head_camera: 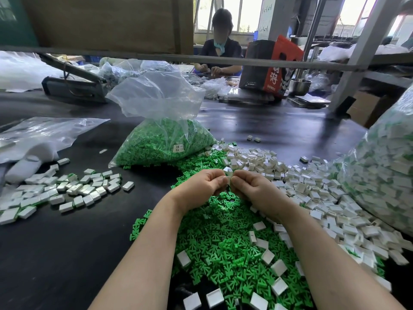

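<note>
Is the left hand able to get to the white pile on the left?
Probably yes. Only bare table lies between the left hand and that white pile, though it and the right hand pinch a small white piece.

Bright green plastic pieces [223, 238] spill across a black table [67, 253], mingling with white shells [312, 191]. A clear bag [156, 92] holds more green behind a white label [178, 147]. At the right, a second clear bag [384, 166] shows white flecked with green. Beyond stands a black carton [257, 70] with a red flap and red side panel, beside a silver bowl [299, 86].
</note>
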A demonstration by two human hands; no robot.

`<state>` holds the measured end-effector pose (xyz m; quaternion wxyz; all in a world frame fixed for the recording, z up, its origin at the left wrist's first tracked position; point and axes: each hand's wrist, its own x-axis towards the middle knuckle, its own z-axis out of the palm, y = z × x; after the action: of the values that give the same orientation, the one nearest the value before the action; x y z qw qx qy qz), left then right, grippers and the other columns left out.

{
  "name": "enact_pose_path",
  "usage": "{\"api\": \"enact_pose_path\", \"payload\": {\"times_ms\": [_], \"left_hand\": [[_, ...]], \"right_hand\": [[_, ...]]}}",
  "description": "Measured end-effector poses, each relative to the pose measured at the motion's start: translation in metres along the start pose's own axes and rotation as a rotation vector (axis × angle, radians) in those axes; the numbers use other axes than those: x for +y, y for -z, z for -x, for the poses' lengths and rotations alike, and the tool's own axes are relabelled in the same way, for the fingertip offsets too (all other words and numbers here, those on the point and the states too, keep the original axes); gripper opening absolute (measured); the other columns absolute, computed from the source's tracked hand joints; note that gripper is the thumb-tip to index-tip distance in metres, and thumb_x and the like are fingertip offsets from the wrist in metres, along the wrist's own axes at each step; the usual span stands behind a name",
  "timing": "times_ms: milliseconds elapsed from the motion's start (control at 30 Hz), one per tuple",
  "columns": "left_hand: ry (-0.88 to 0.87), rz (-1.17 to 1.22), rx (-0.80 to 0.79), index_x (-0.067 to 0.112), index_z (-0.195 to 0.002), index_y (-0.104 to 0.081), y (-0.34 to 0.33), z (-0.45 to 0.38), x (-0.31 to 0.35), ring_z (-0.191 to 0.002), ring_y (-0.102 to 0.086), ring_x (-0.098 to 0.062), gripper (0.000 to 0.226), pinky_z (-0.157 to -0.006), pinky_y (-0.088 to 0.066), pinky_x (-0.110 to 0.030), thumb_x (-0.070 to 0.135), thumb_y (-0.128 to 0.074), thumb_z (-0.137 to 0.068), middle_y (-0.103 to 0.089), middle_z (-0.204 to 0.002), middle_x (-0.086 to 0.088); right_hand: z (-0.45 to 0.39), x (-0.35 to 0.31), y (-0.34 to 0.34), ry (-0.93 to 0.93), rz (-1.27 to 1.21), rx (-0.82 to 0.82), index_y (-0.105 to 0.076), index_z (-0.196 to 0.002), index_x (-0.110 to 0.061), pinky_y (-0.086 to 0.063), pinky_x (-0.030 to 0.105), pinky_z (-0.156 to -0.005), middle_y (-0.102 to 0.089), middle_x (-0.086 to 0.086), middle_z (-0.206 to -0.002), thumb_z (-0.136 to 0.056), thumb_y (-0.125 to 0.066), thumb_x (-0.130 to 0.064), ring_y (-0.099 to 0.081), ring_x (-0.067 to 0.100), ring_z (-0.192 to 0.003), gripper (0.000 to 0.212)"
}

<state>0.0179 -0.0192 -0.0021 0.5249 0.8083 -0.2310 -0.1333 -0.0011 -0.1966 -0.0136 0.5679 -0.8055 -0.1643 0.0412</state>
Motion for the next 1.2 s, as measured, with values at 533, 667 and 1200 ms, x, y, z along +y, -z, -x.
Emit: {"api": "enact_pose_path", "payload": {"times_ms": [533, 667, 1200], "left_hand": [[0.015, 0.157, -0.015, 0.007, -0.093, -0.055, -0.005, -0.001, 0.001, -0.073, -0.040, -0.016, 0.017, -0.076, -0.035, -0.028, 0.015, -0.043, -0.103, -0.045, -0.076, -0.003], [0.022, 0.108, -0.060, 0.009, -0.086, -0.052, -0.003, 0.000, -0.002, -0.074, -0.035, -0.020, 0.020, -0.073, -0.029, -0.033, 0.016, -0.044, -0.103, -0.042, -0.070, 0.002], [0.034, -0.006, -0.051, 0.015, -0.075, -0.052, 0.001, 0.003, 0.004, -0.065, -0.040, -0.010, 0.029, -0.069, -0.033, -0.028, 0.016, -0.045, -0.103, -0.045, -0.067, 0.005]], "right_hand": [[0.001, 0.004, 0.003, -0.012, -0.062, -0.055, -0.051, -0.071, -0.018, -0.029, 0.016, -0.048, -0.042, -0.015, -0.054, -0.105, -0.042, -0.021, -0.033, 0.005, -0.050, 0.035], [0.003, 0.000, 0.006, -0.032, -0.038, -0.117, -0.049, -0.071, -0.016, -0.031, 0.013, -0.049, -0.042, -0.016, -0.054, -0.104, -0.042, -0.017, -0.034, 0.002, -0.050, 0.034], [-0.001, 0.002, 0.006, -0.070, -0.013, -0.118, -0.054, -0.074, -0.017, -0.032, 0.017, -0.053, -0.045, -0.012, -0.058, -0.104, -0.045, -0.019, -0.037, 0.004, -0.054, 0.031]]}}
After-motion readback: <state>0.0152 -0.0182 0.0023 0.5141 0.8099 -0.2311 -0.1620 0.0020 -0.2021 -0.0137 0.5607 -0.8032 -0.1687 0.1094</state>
